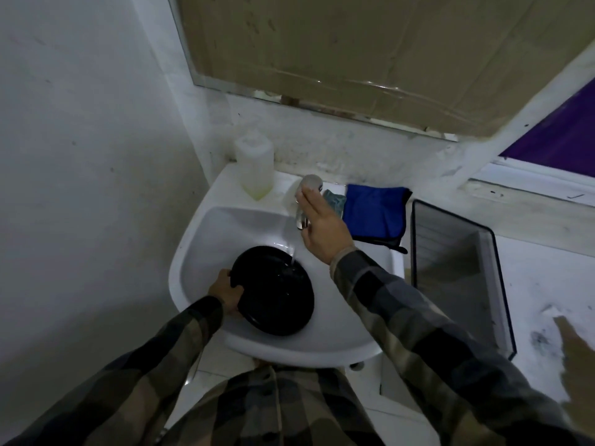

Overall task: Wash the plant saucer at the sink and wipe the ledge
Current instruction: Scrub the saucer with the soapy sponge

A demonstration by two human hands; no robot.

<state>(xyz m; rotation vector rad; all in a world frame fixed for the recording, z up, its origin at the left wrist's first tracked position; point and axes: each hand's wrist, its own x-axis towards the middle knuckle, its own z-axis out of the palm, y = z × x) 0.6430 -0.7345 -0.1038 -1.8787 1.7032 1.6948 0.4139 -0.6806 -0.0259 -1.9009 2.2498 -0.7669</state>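
A round black plant saucer is tilted inside the white sink. My left hand grips its left rim. A thin stream of water falls from the tap onto the saucer's upper edge. My right hand reaches over the tap with straight fingers touching its handle. A folded blue cloth lies on the sink's back right rim, beside a small grey-green sponge.
A translucent bottle with yellowish liquid stands at the sink's back left. A dark-rimmed clear tray sits on the white ledge to the right. Cardboard covers the mirror above. The wall is close on the left.
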